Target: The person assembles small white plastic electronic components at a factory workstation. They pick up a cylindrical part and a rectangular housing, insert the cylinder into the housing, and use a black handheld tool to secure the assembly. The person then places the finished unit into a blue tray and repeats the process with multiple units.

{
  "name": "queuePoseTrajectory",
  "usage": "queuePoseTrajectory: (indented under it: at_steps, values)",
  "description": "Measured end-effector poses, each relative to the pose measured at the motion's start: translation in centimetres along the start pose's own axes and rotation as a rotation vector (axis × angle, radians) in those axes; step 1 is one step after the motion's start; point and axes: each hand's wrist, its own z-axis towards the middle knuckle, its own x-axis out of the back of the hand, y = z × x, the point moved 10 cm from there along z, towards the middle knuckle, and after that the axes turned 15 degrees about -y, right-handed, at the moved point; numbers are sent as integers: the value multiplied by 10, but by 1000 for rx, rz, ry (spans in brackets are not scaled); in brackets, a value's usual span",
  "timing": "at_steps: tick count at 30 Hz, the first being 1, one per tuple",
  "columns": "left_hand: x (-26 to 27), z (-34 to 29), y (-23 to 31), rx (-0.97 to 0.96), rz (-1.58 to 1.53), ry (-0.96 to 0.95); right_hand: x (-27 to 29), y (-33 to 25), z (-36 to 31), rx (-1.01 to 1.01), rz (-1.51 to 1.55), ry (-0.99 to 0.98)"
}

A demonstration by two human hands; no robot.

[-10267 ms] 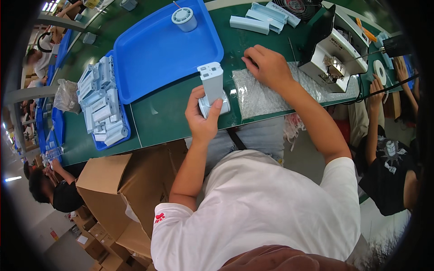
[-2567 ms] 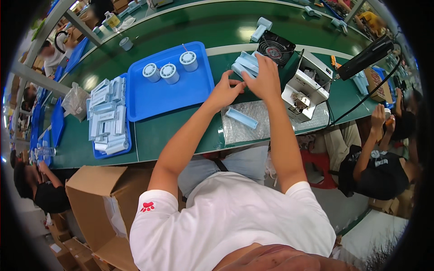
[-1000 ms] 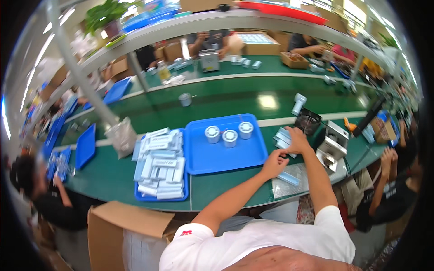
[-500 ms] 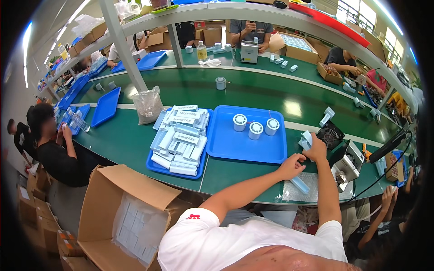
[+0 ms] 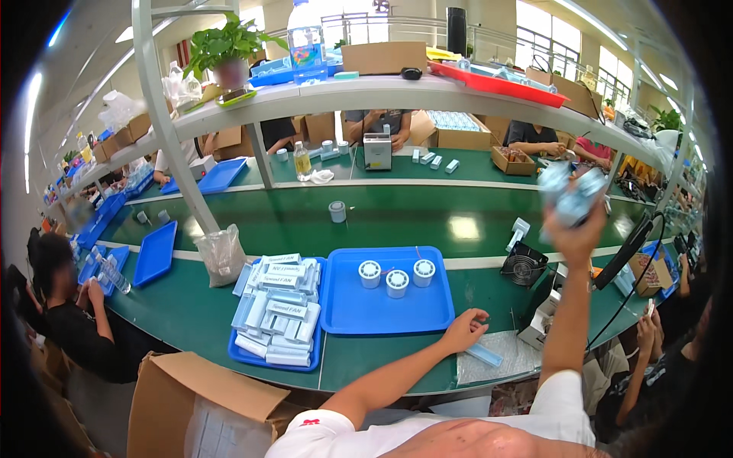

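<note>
My right hand (image 5: 574,238) is raised high on the right, closed around light-blue plastic fan parts (image 5: 582,197). They are smeared by motion, so their exact shape and number are unclear. My left hand (image 5: 467,330) hovers low over the table's near side, its fingers loosely bent and apart, with nothing seen in them. Just below it, a long light-blue plastic piece (image 5: 484,355) lies on a sheet of bubble wrap (image 5: 513,357). Left of that hand, a blue tray (image 5: 359,313) carries three round white-and-blue fan heads (image 5: 397,284).
A second blue tray (image 5: 238,355) is heaped with light-blue boxes. A black round fan (image 5: 524,263) and a metal-cased device (image 5: 540,320) stand at the right. A shelf (image 5: 343,88) spans overhead. An open carton (image 5: 202,382) sits at lower left; co-workers sit around.
My right hand has swung up and away from the table with the light-blue parts. My left hand has parted from it and stays low. The view has tilted upward.
</note>
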Motion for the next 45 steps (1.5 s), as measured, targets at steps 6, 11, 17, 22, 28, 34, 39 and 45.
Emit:
queuePoseTrajectory:
  at_steps: [6,11,17,22,28,34,39,45]
  values:
    - [4,-6,-12,33,5,-16,6,-25,209,362,-488,126]
    - [2,-7,-10,51,-9,-26,-80,46,294,246,-544,-173]
    - [-13,5,4,-2,-35,-45,-143,235,335,32,-769,-567]
    - [7,-9,-4,32,10,14,-175,154,299,356,-811,-438]
    - [1,-5,0,44,-12,-23,-118,167,320,25,-368,-210]
    - [6,-5,2,21,0,21,-87,41,268,100,-124,22]
    - [6,-14,-5,45,-8,6,-173,-76,128,499,-5,-432]
    - [-2,-6,5,-25,5,-46,-290,-10,-37,136,156,-899]
